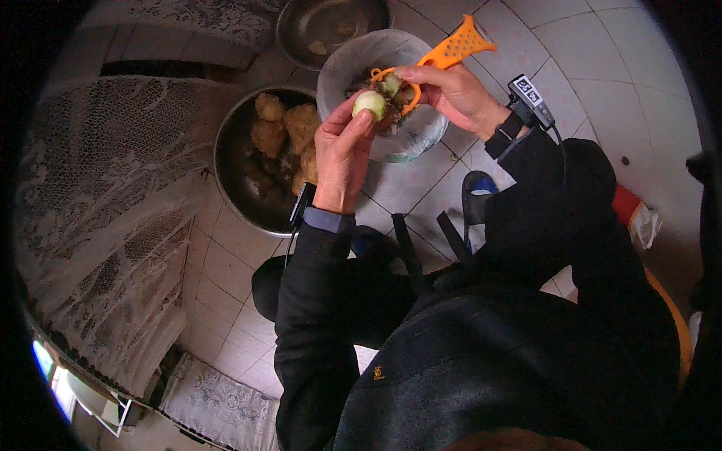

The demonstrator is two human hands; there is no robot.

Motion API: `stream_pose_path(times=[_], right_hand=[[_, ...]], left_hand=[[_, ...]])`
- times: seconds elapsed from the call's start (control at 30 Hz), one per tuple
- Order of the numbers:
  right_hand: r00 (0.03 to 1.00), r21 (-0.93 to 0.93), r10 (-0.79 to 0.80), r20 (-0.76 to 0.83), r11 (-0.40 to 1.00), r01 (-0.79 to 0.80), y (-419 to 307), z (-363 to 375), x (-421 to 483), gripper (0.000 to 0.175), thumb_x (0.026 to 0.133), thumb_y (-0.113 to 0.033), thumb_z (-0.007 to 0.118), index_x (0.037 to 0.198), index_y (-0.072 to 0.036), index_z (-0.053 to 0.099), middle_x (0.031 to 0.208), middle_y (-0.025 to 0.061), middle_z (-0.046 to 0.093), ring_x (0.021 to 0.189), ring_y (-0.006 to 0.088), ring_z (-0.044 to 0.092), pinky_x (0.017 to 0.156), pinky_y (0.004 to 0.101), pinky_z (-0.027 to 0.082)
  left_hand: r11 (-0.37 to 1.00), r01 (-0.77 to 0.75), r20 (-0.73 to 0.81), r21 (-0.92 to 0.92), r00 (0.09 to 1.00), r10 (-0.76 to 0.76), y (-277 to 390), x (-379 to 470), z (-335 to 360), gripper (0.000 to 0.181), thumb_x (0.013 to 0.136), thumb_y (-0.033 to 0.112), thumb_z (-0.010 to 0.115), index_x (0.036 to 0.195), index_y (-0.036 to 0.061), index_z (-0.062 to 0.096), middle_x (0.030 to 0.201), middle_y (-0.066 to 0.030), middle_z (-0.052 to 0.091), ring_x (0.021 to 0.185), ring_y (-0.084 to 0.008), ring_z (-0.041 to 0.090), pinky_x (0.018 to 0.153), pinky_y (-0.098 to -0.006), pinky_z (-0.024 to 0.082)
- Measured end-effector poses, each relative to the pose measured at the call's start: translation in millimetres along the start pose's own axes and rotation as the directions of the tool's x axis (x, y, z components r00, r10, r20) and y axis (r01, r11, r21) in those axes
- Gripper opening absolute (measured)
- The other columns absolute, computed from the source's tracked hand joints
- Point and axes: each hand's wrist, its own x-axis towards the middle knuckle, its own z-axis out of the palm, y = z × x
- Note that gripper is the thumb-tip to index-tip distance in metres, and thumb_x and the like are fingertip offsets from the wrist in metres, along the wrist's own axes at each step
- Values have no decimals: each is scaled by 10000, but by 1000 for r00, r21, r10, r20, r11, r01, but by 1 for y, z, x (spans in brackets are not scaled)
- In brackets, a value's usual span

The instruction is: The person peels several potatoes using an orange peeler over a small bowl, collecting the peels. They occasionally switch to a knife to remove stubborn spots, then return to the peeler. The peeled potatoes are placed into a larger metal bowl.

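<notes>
My left hand [342, 149] grips a pale green, rounded piece of vegetable [369, 103] between thumb and fingers. In my right hand [459, 98] is an orange plastic peeler [456, 46], its perforated, grater-like end pointing up and away. The peeler's looped end lies just beside the vegetable; whether its blade touches is hard to tell. Both hands are over a pale bin [344, 62] lined with clear plastic. Dark and greenish peelings [389, 125] lie inside it, partly hidden by my hands.
Left of the bin, a metal basin [225, 194] holds several knobbly brown root vegetables [268, 137]. Another metal basin [333, 22] with small pale pieces stands beyond. Lace cloth [113, 197] hangs at left. A dark blue shoe [475, 208] rests on the tiled floor [603, 51].
</notes>
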Motion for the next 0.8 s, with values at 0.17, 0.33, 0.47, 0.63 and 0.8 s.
stream_pose_path(times=[0.17, 0.33, 0.47, 0.63, 0.8], right_hand=[[999, 11, 12, 30, 1000, -12, 0, -3, 5, 308, 888, -195, 705, 1140, -28, 644, 1105, 103, 668, 1050, 173, 649, 886, 309, 548], [998, -77, -6, 55, 997, 10, -3, 6, 2, 304, 877, -218, 723, 1117, -42, 661, 1100, 91, 660, 1032, 156, 645, 890, 298, 537], [995, -166, -26, 97, 985, 42, -6, 13, -1, 296, 866, -230, 736, 1094, -50, 677, 1075, 78, 664, 1011, 150, 644, 894, 295, 531], [996, -150, -36, 80, 988, 48, -6, 10, -3, 301, 870, -231, 729, 1098, -41, 680, 1060, 81, 681, 1012, 155, 655, 880, 290, 537], [1000, -67, -15, 11, 998, 16, -3, 3, 2, 294, 898, -233, 693, 1117, -36, 674, 1112, 102, 678, 1023, 171, 668, 865, 294, 548]], left_hand=[[999, 36, -8, -3, 999, -36, 3, 4, 1, 421, 981, 215, 570, 1325, -18, 504, 1215, -129, 605, 1046, -204, 637, 864, -356, 558], [996, 9, -13, 92, 1000, -7, -1, 8, 4, 446, 1016, 292, 501, 1373, 29, 454, 1230, -95, 585, 984, -176, 634, 777, -316, 568], [982, -34, -31, 185, 999, 40, -5, 7, 8, 427, 1019, 295, 499, 1351, 28, 478, 1187, -83, 598, 920, -148, 622, 758, -292, 554], [982, -42, -41, 183, 998, 51, -8, 4, 11, 425, 1016, 295, 505, 1330, 9, 494, 1143, -87, 613, 883, -147, 620, 751, -292, 545], [999, 35, 66, 24, 997, -36, -6, 2, 10, 451, 1027, 336, 462, 1311, -12, 495, 1109, -108, 624, 866, -182, 644, 737, -310, 549]])
